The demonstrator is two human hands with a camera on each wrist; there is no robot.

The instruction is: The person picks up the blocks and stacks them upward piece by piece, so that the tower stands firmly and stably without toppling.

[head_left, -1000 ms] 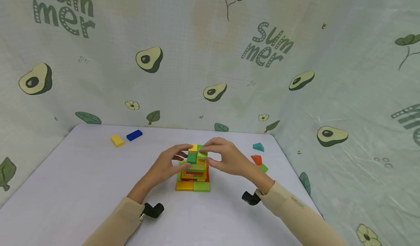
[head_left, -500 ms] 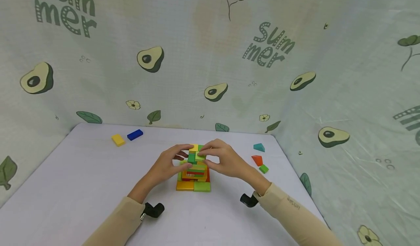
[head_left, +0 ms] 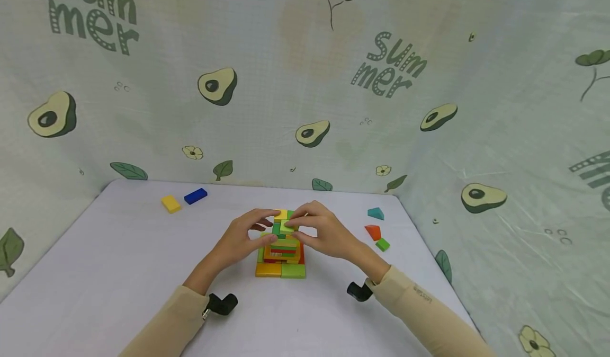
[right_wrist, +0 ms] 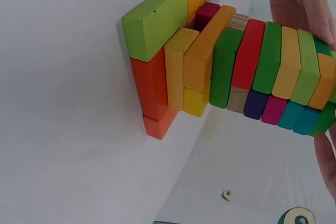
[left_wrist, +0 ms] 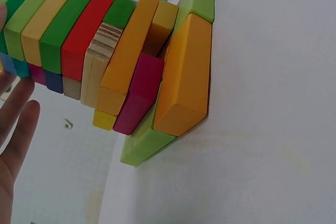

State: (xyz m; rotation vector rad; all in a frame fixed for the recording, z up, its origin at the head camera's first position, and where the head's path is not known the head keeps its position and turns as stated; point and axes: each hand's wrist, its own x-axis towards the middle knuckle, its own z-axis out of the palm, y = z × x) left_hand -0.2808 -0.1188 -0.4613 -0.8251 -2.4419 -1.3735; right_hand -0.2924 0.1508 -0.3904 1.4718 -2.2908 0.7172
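Note:
A tower of colourful wooden blocks (head_left: 284, 243) rises from a wider base in the middle of the table. At its top right, my right hand (head_left: 329, 233) pinches a light green block (head_left: 286, 231) between thumb and fingertips, against the upper layer. My left hand (head_left: 238, 238) is around the tower's left side, index fingertip at the yellow top block (head_left: 280, 215) and thumb lower at the front. In the left wrist view, some left fingers (left_wrist: 21, 135) stand straight and apart from the stack. The blocks' far side is hidden in the head view.
On the table's back left lie a yellow block (head_left: 171, 204) and a blue block (head_left: 195, 196). To the right lie a teal block (head_left: 375, 213), a red-orange block (head_left: 373, 232) and a green block (head_left: 383, 244). A printed cloth (head_left: 267, 150) hangs behind.
My right hand has moved slightly left, bringing the light green block from the tower's right edge further over the upper layer. The left hand has stayed nearly still.

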